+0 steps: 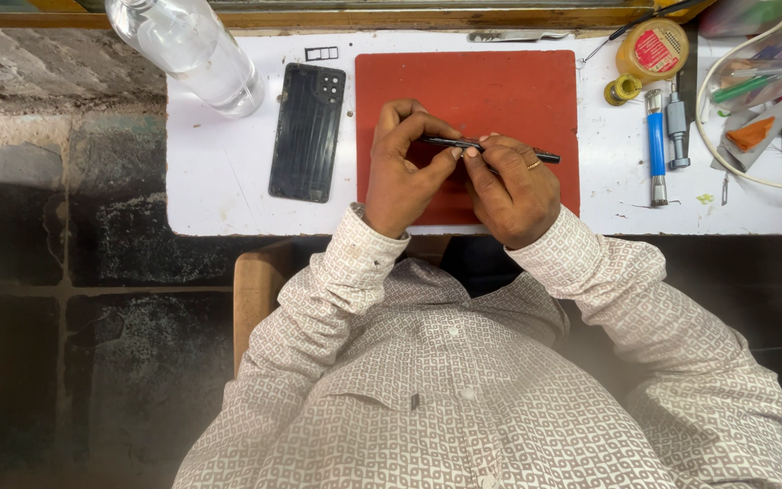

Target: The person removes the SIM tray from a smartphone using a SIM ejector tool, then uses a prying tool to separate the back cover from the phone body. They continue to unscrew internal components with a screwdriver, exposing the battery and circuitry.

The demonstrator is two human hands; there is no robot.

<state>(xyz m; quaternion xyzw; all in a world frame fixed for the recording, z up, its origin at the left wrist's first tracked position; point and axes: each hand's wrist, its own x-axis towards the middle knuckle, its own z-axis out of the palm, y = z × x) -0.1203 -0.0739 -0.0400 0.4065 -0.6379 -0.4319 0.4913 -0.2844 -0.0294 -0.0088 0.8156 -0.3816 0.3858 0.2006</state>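
From the head camera, both hands meet over a red mat (500, 77) on a white table (219, 172); the left hand (402, 172) and the right hand (513, 195) together grip a thin black phone (491, 148), held edge-on just above the mat, fingertips pinching its near edge; a black back cover (308, 131) lies left of the mat; a clear plastic bottle (187, 50) stands farther left; a blue screwdriver (656, 149) lies right of the mat.
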